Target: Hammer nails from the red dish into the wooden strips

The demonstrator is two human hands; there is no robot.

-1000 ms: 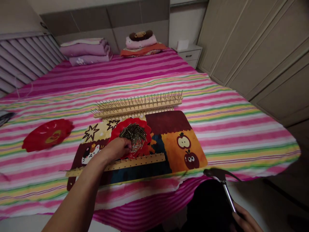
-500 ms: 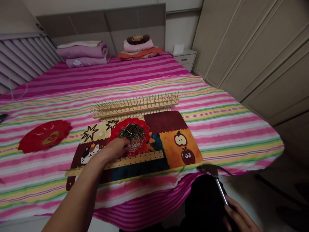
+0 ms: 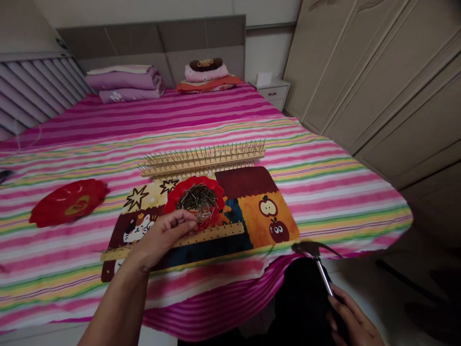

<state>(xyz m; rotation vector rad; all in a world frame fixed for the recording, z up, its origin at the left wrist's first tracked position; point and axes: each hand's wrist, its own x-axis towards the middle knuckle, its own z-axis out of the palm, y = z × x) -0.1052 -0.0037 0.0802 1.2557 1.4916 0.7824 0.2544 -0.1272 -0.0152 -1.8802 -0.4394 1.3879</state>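
Note:
My left hand (image 3: pixel 169 235) is over the near rim of a red scalloped bowl (image 3: pixel 174 197) of nails (image 3: pixel 198 198), thumb and fingertips pinched together. What is in the pinch, if anything, is too small to make out. Just below, a wooden strip (image 3: pixel 219 233) with rows of holes lies across a patterned mat (image 3: pixel 252 182); my left hand and wrist cover part of it. At the bed's front edge, my right hand (image 3: pixel 351 317) grips the handle of a claw hammer (image 3: pixel 317 252), its head resting by the mat's right corner.
Behind the mat lie wooden strips (image 3: pixel 201 161) bristling with upright nails. A second red scalloped dish (image 3: pixel 68 203) is to the left on the striped bed cover (image 3: pixel 334 192). Folded bedding (image 3: pixel 126 81) is stacked by the headboard. Wardrobe doors (image 3: pixel 378 86) stand at right.
My left hand has drawn back from the nails toward the wooden strip, fingers pinched. The hammer in my right hand has shifted slightly left along with the view.

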